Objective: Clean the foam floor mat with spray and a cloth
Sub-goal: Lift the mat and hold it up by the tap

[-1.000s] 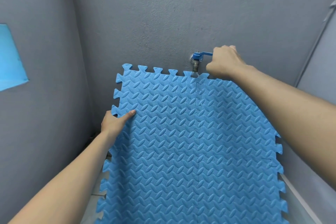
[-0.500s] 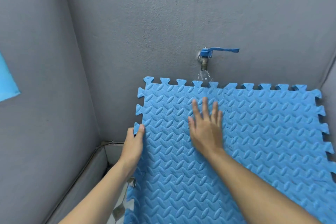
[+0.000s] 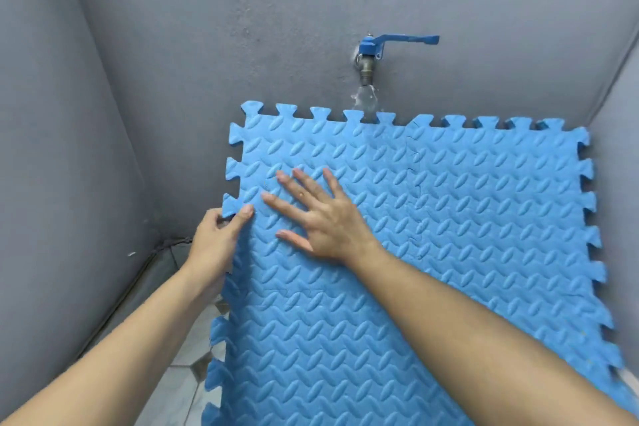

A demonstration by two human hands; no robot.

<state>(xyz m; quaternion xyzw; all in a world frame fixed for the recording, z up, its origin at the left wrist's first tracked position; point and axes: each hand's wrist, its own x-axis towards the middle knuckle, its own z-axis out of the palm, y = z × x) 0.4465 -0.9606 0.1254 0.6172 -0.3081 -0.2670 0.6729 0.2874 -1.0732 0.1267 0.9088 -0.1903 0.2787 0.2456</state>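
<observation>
The foam mat [image 3: 432,252] is leaning at centre frame under the running wall tap [image 3: 367,59]. The left hand [image 3: 216,239] is pinching its left edge; the right hand [image 3: 321,214] is pressing flat, fingers spread, gripping nothing. Rubbing should be sweeping wet patches downward. Grey walls [image 3: 103,114] are closing in; tiled floor [image 3: 193,367] is showing lower left.

The blue foam floor mat [image 3: 432,252], embossed with a leaf-like pattern and edged with interlocking puzzle teeth, leans tilted against the grey wall, its toothed top edge wet under running tap water.
</observation>
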